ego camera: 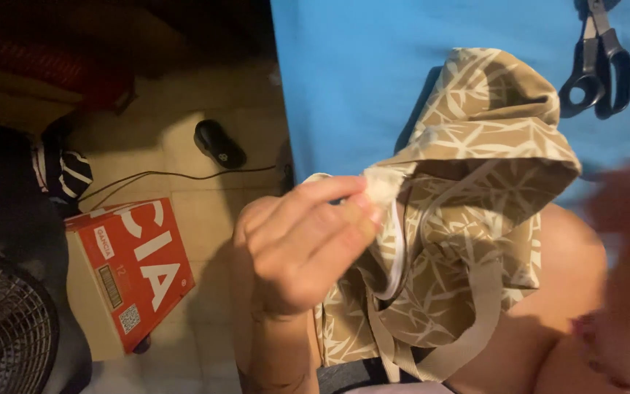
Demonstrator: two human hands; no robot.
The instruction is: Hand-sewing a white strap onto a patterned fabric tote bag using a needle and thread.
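Fabric first: your left hand [308, 244] is closed in a pinch, thumb and fingertips [362, 208] gripping the top hem of a tan cloth bag printed with pale bamboo leaves [475, 211]. Bag hangs bunched from that pinch, draped over your bare knee [570, 292], with its plain beige webbing straps [475, 328] looping below the bag's body. Your right hand [628, 277] sits just right of the bag, too blurred by motion to tell whether it is open or closed, and you cannot tell if it touches the cloth. Above the bag lies a bright blue sheet [351, 80]; black-handled scissors [598, 62] rest on it, up and right of the bag. Well left of the bag, on the tiled floor [213, 211], a red and white cardboard box [129, 266]
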